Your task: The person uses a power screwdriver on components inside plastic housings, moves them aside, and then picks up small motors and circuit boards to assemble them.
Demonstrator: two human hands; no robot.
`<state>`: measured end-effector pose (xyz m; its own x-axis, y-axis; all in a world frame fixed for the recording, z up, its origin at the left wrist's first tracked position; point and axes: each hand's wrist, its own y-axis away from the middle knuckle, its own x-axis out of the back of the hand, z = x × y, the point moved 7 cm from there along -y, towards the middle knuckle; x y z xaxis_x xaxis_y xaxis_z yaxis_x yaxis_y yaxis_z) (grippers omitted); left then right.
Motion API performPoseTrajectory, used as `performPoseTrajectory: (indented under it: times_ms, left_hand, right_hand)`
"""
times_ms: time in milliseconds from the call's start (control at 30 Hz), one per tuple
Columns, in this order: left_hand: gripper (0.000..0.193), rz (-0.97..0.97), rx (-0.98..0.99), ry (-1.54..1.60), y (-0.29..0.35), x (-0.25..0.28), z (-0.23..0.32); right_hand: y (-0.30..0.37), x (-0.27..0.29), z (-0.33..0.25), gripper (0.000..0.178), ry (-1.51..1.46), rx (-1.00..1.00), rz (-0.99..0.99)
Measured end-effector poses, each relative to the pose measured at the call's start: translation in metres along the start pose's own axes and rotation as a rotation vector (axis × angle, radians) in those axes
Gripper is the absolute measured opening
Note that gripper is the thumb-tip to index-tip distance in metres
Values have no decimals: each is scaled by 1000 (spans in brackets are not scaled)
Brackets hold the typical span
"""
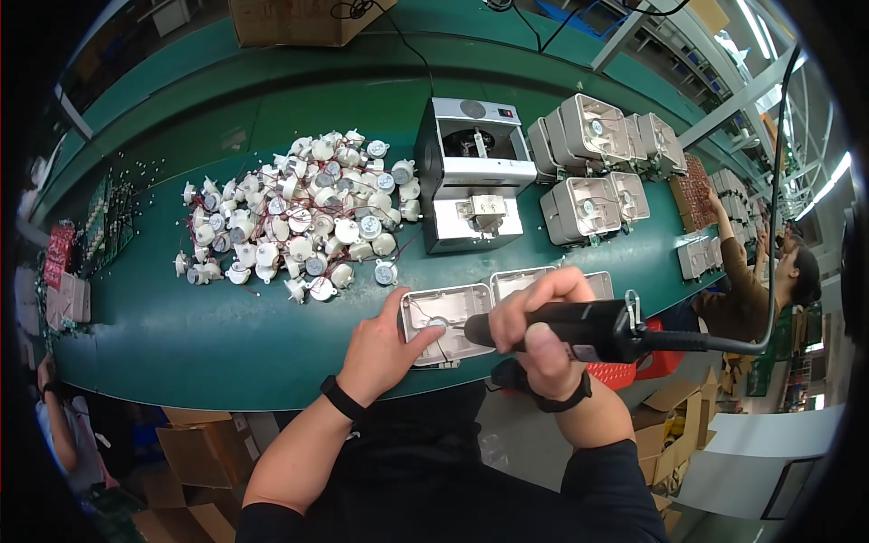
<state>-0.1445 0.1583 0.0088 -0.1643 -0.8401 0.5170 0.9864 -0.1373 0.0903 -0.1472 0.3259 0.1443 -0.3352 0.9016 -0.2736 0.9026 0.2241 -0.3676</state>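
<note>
My right hand (546,328) is wrapped round a black corded electric screwdriver (597,328), held nearly level, its tip pointing left into a shallow off-white plastic housing (462,293). That housing lies open side up at the table's near edge. My left hand (376,353) grips its left side, the thumb reaching inside onto a small round part (439,323). Whether the tip touches a screw is too small to tell. Two more off-white housings stand just to the right, one (520,279) partly behind my right hand and another (599,284) beyond it.
A heap of white round motors with wires (308,217) covers the table's left middle. Behind the housing stands a silver-black screw feeder (475,181). Stacked housings (579,204) are to its right. The screwdriver's cord (751,346) runs up at right. Another person (756,281) works at far right.
</note>
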Motion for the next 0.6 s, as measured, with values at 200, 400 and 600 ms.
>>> performPoseTrajectory:
  times_ms: [200,400,600]
  left_hand:
    - [68,26,-7,-8,2,2,1]
    - [68,17,-1,-11,0,3,1]
    - [71,-54,61,10,0,2,1]
  right_hand:
    - [4,0,22,33,37,-3,10]
    - [5,-2,28,31,208,-39,-11]
    - [-21,0,6,26,212,-54,28]
